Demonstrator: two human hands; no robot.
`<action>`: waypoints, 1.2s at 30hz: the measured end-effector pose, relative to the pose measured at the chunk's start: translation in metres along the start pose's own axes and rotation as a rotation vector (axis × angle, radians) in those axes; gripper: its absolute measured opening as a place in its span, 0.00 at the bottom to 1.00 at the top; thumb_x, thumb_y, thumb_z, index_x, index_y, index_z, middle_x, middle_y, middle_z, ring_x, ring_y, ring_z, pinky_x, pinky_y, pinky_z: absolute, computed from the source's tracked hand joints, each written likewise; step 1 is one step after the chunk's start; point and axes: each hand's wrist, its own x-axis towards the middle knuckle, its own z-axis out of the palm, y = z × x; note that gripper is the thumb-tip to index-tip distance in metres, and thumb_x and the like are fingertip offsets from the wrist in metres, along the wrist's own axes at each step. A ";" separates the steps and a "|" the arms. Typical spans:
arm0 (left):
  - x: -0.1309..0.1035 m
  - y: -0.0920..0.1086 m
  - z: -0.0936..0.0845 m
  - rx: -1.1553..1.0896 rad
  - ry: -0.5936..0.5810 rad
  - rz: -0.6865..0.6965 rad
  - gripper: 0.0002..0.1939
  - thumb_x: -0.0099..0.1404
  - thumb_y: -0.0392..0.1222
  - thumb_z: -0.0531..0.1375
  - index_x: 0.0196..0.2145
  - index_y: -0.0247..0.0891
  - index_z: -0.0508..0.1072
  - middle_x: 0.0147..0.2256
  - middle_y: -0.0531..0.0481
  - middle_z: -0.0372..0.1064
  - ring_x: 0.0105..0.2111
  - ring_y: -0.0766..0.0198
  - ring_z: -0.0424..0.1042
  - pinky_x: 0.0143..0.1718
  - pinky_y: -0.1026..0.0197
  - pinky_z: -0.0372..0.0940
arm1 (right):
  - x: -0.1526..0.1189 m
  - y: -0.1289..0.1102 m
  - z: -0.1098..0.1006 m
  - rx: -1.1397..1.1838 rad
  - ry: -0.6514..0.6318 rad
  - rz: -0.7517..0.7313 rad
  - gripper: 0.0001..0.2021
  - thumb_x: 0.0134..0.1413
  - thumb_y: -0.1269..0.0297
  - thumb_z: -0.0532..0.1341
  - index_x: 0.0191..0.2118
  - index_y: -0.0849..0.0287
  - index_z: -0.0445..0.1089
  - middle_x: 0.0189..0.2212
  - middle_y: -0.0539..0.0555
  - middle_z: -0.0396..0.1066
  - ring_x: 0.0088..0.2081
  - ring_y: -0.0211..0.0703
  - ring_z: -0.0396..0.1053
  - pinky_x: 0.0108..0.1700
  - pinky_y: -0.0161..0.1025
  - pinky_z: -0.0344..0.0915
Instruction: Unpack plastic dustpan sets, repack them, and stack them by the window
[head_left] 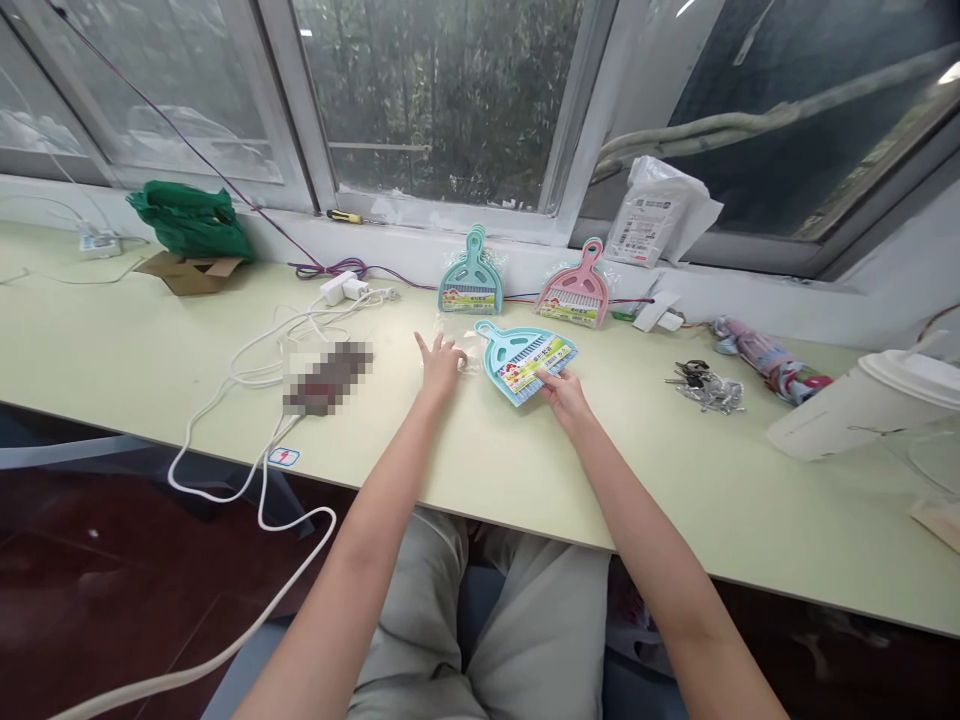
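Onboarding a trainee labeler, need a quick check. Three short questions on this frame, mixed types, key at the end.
1. Which hand grips the light-blue plastic dustpan-and-brush set?
2. True or false: in this view, the pink plastic dustpan with a printed label is to the right of the stack of teal plastic dustpans.
3. Which is nearest the left hand?
A) the white paper cup with a lid
B) the crinkled clear plastic film
C) the crumpled dark-green bag

Key:
1. The right hand.
2. True.
3. B.
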 end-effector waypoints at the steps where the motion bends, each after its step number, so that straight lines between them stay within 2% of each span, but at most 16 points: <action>1: 0.000 0.000 -0.001 0.013 0.022 -0.006 0.19 0.63 0.32 0.49 0.43 0.43 0.76 0.53 0.46 0.68 0.63 0.49 0.52 0.61 0.30 0.20 | 0.000 -0.001 0.000 -0.005 0.003 0.006 0.10 0.44 0.77 0.66 0.35 0.60 0.71 0.36 0.52 0.78 0.40 0.43 0.76 0.47 0.40 0.75; 3: -0.001 0.003 -0.002 0.007 0.059 -0.045 0.18 0.65 0.36 0.48 0.44 0.39 0.75 0.49 0.42 0.71 0.59 0.50 0.58 0.64 0.35 0.23 | 0.000 -0.002 -0.001 -0.017 0.000 0.021 0.10 0.44 0.77 0.66 0.35 0.60 0.71 0.35 0.53 0.78 0.39 0.43 0.76 0.47 0.41 0.75; 5: -0.002 0.009 -0.003 -0.013 0.093 -0.104 0.21 0.67 0.44 0.47 0.48 0.34 0.72 0.46 0.39 0.72 0.54 0.49 0.64 0.65 0.38 0.26 | 0.001 -0.003 -0.002 -0.033 -0.011 0.033 0.10 0.44 0.78 0.66 0.35 0.61 0.71 0.34 0.53 0.78 0.39 0.44 0.76 0.47 0.42 0.75; 8: -0.004 0.018 -0.005 -0.017 0.113 -0.154 0.31 0.65 0.57 0.49 0.55 0.30 0.65 0.44 0.36 0.72 0.52 0.45 0.65 0.64 0.37 0.24 | 0.003 -0.006 -0.006 -0.054 -0.013 0.047 0.10 0.43 0.79 0.65 0.34 0.61 0.72 0.33 0.54 0.78 0.39 0.46 0.77 0.47 0.43 0.75; 10: -0.006 0.019 -0.005 -0.008 0.110 -0.172 0.35 0.63 0.60 0.51 0.57 0.29 0.63 0.45 0.35 0.71 0.53 0.42 0.63 0.62 0.34 0.21 | 0.005 -0.009 -0.010 -0.070 -0.002 0.067 0.09 0.43 0.80 0.65 0.33 0.62 0.72 0.31 0.54 0.78 0.38 0.46 0.77 0.47 0.44 0.75; 13: -0.005 0.015 -0.003 0.017 0.111 -0.208 0.34 0.60 0.58 0.55 0.56 0.31 0.64 0.49 0.33 0.67 0.56 0.39 0.59 0.62 0.33 0.23 | 0.008 -0.013 -0.016 -0.083 0.026 0.089 0.09 0.43 0.81 0.64 0.31 0.62 0.72 0.30 0.55 0.78 0.37 0.46 0.77 0.47 0.44 0.75; 15: -0.002 0.010 0.000 -0.016 0.063 -0.205 0.27 0.61 0.51 0.56 0.54 0.34 0.67 0.52 0.34 0.65 0.57 0.41 0.58 0.63 0.35 0.33 | 0.009 -0.015 -0.019 -0.084 0.049 0.091 0.09 0.43 0.82 0.64 0.30 0.63 0.71 0.30 0.55 0.78 0.36 0.45 0.77 0.45 0.43 0.75; 17: 0.001 0.008 0.003 -0.085 -0.011 -0.154 0.20 0.63 0.41 0.53 0.52 0.38 0.69 0.53 0.38 0.65 0.57 0.47 0.60 0.62 0.42 0.43 | 0.010 -0.015 -0.021 -0.084 0.058 0.085 0.09 0.43 0.82 0.64 0.30 0.62 0.71 0.29 0.54 0.77 0.35 0.44 0.77 0.44 0.42 0.76; 19: 0.004 0.008 0.005 -0.121 -0.043 -0.101 0.21 0.63 0.34 0.49 0.52 0.41 0.70 0.52 0.42 0.67 0.55 0.52 0.63 0.61 0.48 0.48 | 0.011 -0.014 -0.021 -0.087 0.063 0.081 0.08 0.44 0.82 0.63 0.30 0.63 0.71 0.28 0.54 0.77 0.33 0.43 0.77 0.43 0.41 0.76; 21: 0.004 0.011 0.005 -0.112 -0.023 -0.090 0.20 0.65 0.37 0.48 0.52 0.40 0.69 0.51 0.42 0.69 0.53 0.52 0.65 0.61 0.48 0.47 | 0.011 -0.013 -0.020 -0.094 0.067 0.090 0.08 0.44 0.82 0.63 0.30 0.63 0.71 0.28 0.53 0.77 0.33 0.43 0.77 0.43 0.42 0.76; 25: 0.002 0.015 0.005 -0.108 0.009 -0.101 0.20 0.65 0.50 0.53 0.51 0.40 0.68 0.50 0.41 0.69 0.53 0.48 0.64 0.62 0.42 0.42 | 0.010 -0.011 -0.015 -0.104 0.049 0.130 0.08 0.44 0.83 0.63 0.31 0.64 0.71 0.29 0.55 0.78 0.37 0.46 0.77 0.47 0.45 0.75; 31: 0.005 0.008 0.006 -0.239 -0.014 -0.158 0.15 0.64 0.46 0.55 0.47 0.43 0.71 0.49 0.46 0.72 0.53 0.52 0.66 0.63 0.41 0.39 | 0.005 -0.014 -0.010 -0.057 -0.038 0.124 0.12 0.41 0.84 0.63 0.33 0.64 0.72 0.31 0.56 0.78 0.39 0.49 0.77 0.50 0.49 0.73; 36: 0.008 0.005 0.007 -0.261 -0.018 -0.147 0.14 0.63 0.47 0.56 0.46 0.44 0.72 0.51 0.47 0.71 0.54 0.53 0.65 0.64 0.41 0.37 | 0.006 -0.016 -0.008 -0.067 -0.011 0.143 0.11 0.42 0.84 0.63 0.31 0.62 0.71 0.29 0.53 0.78 0.37 0.47 0.77 0.49 0.48 0.73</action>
